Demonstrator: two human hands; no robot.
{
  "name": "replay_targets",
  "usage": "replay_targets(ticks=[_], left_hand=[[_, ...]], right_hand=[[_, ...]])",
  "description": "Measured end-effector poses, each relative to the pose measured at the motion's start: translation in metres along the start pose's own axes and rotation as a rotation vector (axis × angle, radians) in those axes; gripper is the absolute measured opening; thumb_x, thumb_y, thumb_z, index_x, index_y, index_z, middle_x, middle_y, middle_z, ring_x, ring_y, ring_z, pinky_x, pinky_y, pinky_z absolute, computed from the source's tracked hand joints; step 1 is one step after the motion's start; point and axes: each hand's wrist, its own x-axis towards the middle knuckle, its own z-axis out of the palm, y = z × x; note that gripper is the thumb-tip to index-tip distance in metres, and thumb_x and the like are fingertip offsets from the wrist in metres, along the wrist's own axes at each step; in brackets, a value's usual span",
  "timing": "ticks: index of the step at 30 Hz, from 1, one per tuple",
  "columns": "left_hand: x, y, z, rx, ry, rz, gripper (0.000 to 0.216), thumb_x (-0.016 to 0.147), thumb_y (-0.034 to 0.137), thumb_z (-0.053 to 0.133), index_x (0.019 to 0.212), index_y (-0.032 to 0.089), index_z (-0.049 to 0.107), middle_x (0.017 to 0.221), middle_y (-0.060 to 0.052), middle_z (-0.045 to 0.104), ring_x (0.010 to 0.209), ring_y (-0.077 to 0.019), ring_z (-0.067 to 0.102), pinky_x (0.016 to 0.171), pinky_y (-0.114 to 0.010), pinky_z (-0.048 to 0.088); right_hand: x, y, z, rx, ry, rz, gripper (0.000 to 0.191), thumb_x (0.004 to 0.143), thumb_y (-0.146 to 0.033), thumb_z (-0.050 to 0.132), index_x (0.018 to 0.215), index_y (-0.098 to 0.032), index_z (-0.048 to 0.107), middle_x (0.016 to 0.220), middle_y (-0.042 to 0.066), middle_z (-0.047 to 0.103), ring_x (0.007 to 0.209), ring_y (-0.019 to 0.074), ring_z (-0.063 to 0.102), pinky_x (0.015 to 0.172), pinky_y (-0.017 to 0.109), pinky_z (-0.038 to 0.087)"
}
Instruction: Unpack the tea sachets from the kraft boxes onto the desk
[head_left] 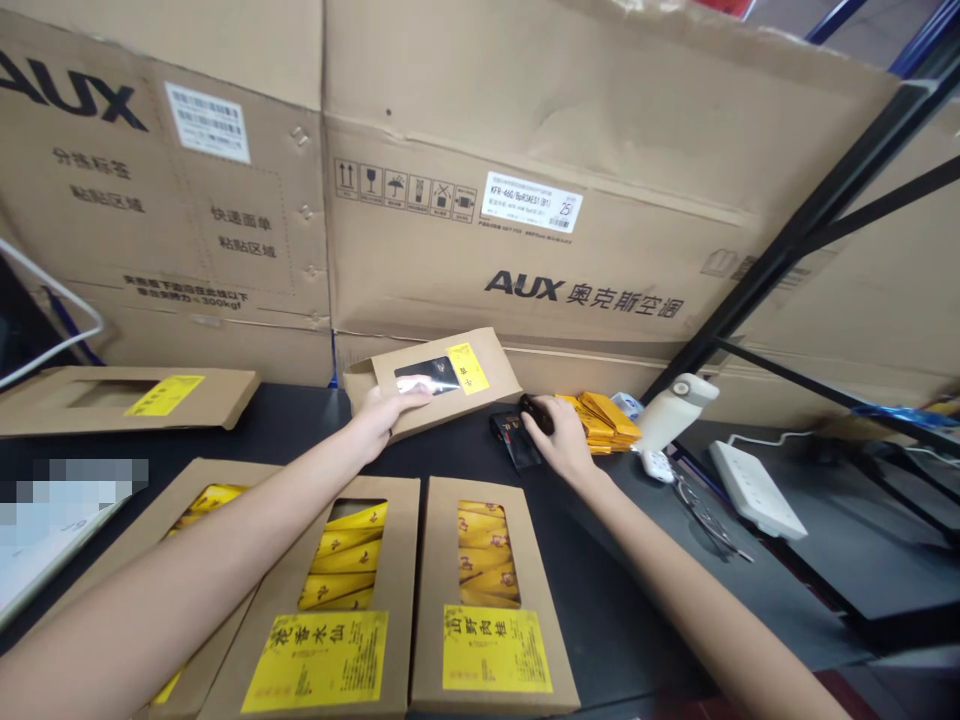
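The left hand [386,415] clasps the cardboard box [459,402] — likely light, stiff, best held by its edges (the window could crease); the right hand [561,432] grips a black packet [537,411].

Tall brown AUX cartons [615,120] wall off the far edge of the black tabletop [622,640]. Beside them, toward its right edge, slants a black metal frame [787,246]; blue bars [834,20] show beyond. Soft light greys the tabletop's right side.

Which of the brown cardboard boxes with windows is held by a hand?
The brown cardboard box with shiny black contents in its window: the left hand holds it; no hand holds the other boxes.
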Motion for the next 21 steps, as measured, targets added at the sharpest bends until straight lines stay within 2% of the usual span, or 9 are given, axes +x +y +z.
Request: replay_targets(ticks=[1,3,6,9,12,15,16,18,21], left_hand=[[0.000,0.000,0.000,-0.001,0.005,0.001,0.047,0.045,0.021,0.085,0.089,0.013,0.071,0.097,-0.009,0.072,0.092,-0.0220,0.066,0.091,-0.033,0.048],[0.000,0.000,0.001,-0.001,0.015,0.004,0.048,0.045,0.021,0.085,0.089,0.012,0.071,0.098,-0.010,0.072,0.094,-0.0227,0.066,0.092,-0.034,0.048],[0.001,-0.001,0.000,0.000,0.013,0.010,0.047,0.045,0.020,0.085,0.088,0.012,0.071,0.098,-0.010,0.072,0.096,-0.0238,0.066,0.093,-0.035,0.047],[0.002,-0.001,0.000,-0.004,0.011,0.012,0.046,0.046,0.019,0.085,0.089,0.012,0.071,0.099,-0.010,0.072,0.096,-0.0235,0.066,0.094,-0.035,0.047],[0.002,-0.001,0.000,-0.022,0.010,0.018,0.045,0.046,0.017,0.084,0.089,0.012,0.071,0.098,-0.009,0.073,0.095,-0.0228,0.066,0.093,-0.035,0.048],[-0.001,0.001,0.000,-0.032,0.020,0.020,0.043,0.048,0.015,0.083,0.089,0.013,0.071,0.098,-0.009,0.073,0.095,-0.0229,0.066,0.094,-0.036,0.048],[-0.002,0.002,0.001,-0.034,0.020,0.016,0.042,0.048,0.014,0.083,0.089,0.013,0.071,0.099,-0.009,0.073,0.096,-0.0231,0.066,0.095,-0.036,0.048],[-0.004,0.003,0.001,-0.038,0.013,0.012,0.041,0.050,0.013,0.082,0.089,0.014,0.071,0.100,-0.009,0.073,0.098,-0.0234,0.066,0.095,-0.036,0.048],[-0.004,0.002,0.002,-0.026,0.003,0.026,0.039,0.050,0.011,0.081,0.088,0.015,0.072,0.099,-0.008,0.073,0.098,-0.0232,0.066,0.096,-0.036,0.048]], right_hand=[[-0.006,-0.006,-0.001,0.055,0.002,0.000,0.042,0.090,-0.047,0.047,0.118,-0.017,0.054,0.116,0.012,0.059,0.111,0.0240,0.054,0.098,0.037,0.041],[-0.016,-0.018,0.000,0.086,-0.088,-0.013,0.045,0.084,-0.050,0.055,0.115,-0.017,0.054,0.112,0.012,0.059,0.109,0.0255,0.055,0.096,0.037,0.043],[-0.024,-0.028,0.005,0.090,-0.212,-0.017,0.039,0.082,-0.038,0.057,0.115,-0.017,0.054,0.117,0.013,0.057,0.111,0.0259,0.056,0.096,0.037,0.044],[-0.017,-0.028,0.002,0.145,-0.236,0.015,0.036,0.076,-0.028,0.059,0.109,-0.015,0.057,0.112,0.012,0.061,0.101,0.0253,0.060,0.089,0.036,0.048],[0.004,-0.021,-0.017,0.245,-0.153,0.119,0.032,0.073,-0.034,0.063,0.100,-0.017,0.062,0.097,0.008,0.068,0.084,0.0226,0.063,0.077,0.033,0.050],[0.030,-0.004,-0.039,0.188,0.011,0.206,0.033,0.076,-0.040,0.061,0.100,-0.017,0.065,0.096,0.007,0.070,0.089,0.0229,0.065,0.080,0.033,0.048],[0.038,0.004,-0.043,0.140,0.001,0.242,0.031,0.076,-0.039,0.062,0.099,-0.017,0.065,0.098,0.007,0.070,0.090,0.0232,0.065,0.082,0.033,0.048],[0.047,0.017,-0.043,0.053,-0.126,0.289,0.029,0.077,-0.034,0.062,0.099,-0.015,0.065,0.101,0.010,0.070,0.094,0.0241,0.065,0.082,0.033,0.047],[0.048,0.026,-0.034,-0.088,-0.227,0.265,0.032,0.081,-0.036,0.060,0.103,-0.014,0.063,0.104,0.014,0.069,0.097,0.0270,0.064,0.084,0.036,0.047]])
